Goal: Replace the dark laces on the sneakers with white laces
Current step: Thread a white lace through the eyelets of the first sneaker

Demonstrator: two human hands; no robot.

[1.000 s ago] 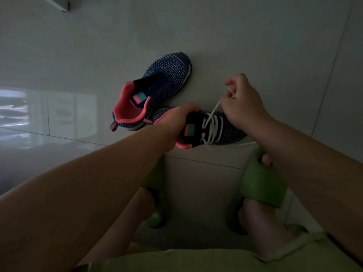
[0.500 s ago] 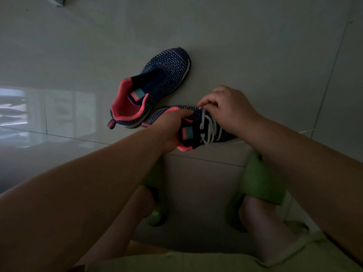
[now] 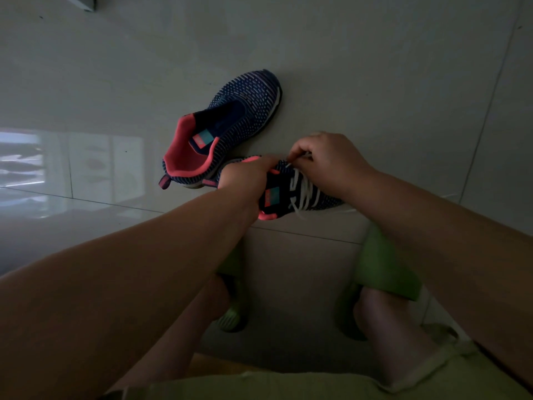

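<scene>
A: Start at the left. What lies there?

B: A pale reflection on the tiled floor, then the far sneaker, navy knit with a coral lining. It sits on the floor with no lace in it, toe pointing away and to the right.

A: And just right of it?

B: The left hand. Its fingers are curled over the coral collar of the near sneaker, gripping that shoe at the heel end and holding it steady.

A: The near shoe touches the other one?

B: They sit just beside each other (the light is dim, so I cannot tell whether they meet). The near one lies across the view, toe to the right.

A: Its lacing?

B: A white lace crosses the tongue in several rows, with a loose end trailing toward the right.

A: Then the right hand?

B: The right hand hovers over the top of the lacing, fingers bunched, thumb and forefinger pinching a strand of the white lace near the upper eyelets.

A: Below all that?

B: Two feet in green slippers and the edge of light green shorts.
</scene>
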